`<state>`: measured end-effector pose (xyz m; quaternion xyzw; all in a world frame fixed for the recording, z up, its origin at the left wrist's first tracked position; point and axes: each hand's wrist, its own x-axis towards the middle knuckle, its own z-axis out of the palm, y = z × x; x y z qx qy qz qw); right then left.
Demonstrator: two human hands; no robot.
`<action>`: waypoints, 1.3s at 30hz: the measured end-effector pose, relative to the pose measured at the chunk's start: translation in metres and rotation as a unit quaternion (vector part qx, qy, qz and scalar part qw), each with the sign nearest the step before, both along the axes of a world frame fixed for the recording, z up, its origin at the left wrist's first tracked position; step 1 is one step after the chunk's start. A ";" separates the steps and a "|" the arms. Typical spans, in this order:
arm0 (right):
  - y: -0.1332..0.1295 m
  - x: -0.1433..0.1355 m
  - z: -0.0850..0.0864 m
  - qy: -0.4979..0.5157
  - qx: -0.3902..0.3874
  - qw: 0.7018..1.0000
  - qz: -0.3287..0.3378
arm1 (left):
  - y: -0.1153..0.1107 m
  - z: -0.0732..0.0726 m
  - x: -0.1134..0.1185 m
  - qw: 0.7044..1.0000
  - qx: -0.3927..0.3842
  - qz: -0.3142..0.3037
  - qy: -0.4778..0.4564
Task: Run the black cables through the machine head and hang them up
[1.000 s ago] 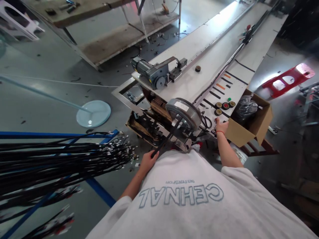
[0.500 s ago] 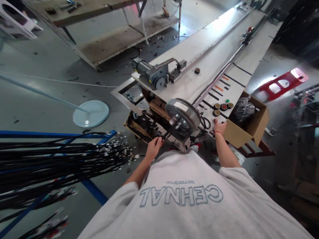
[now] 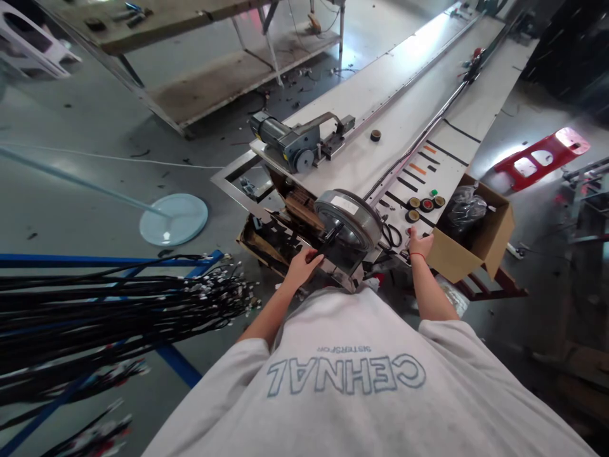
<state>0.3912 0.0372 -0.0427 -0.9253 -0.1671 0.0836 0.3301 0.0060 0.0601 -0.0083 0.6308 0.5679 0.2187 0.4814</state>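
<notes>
My left hand (image 3: 303, 265) is closed in a pinch on the end of a black cable (image 3: 328, 240), just in front of the large grey taping wheel (image 3: 349, 212). The cable runs toward the wheel's middle, and its far course is partly hidden there. My right hand (image 3: 420, 244) rests at the near right edge of the long white table (image 3: 328, 162). Its thumb lies by a small red spot that looks like a button, with the fingers bent and mostly hidden. Beside it are several tape rolls (image 3: 413, 216) and black-handled scissors (image 3: 392, 235).
A motor unit (image 3: 285, 141) stands on the table's left side. At the right is an open cardboard box (image 3: 457, 254) with a plastic bag inside. Bundles of black cables (image 3: 143, 298) hang on a blue rack at left. A red stool (image 3: 542, 158) lies beyond the box.
My left hand has moved up and to the right, closer to the wheel, with less cable showing between them. My right hand has stayed at the table edge.
</notes>
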 end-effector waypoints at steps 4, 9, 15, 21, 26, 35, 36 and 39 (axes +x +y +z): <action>0.001 0.000 -0.001 -0.001 -0.004 1.000 0.000 | 0.023 0.008 0.009 0.996 0.047 -0.064 0.047; 0.001 0.000 -0.002 -0.002 -0.008 1.000 0.001 | 0.045 0.019 0.018 0.967 0.110 -0.182 0.141; -0.002 -0.001 -0.005 -0.007 0.005 1.000 -0.001 | 0.050 0.027 0.021 0.950 0.146 -0.175 0.211; -0.002 0.000 -0.005 -0.002 -0.006 1.000 0.001 | 0.049 0.037 0.022 0.925 0.167 -0.166 0.297; -0.001 0.000 -0.005 0.002 -0.005 1.000 0.009 | 0.048 0.034 0.028 0.909 0.174 -0.172 0.336; -0.001 0.001 -0.007 -0.004 0.004 1.000 0.006 | 0.046 0.028 0.036 0.901 0.138 -0.190 0.365; -0.001 0.001 -0.007 -0.005 0.002 1.000 0.008 | 0.046 0.025 0.036 0.904 0.139 -0.182 0.362; 0.000 0.001 -0.005 -0.007 -0.002 1.000 0.009 | 0.043 0.015 0.035 0.920 0.150 -0.159 0.324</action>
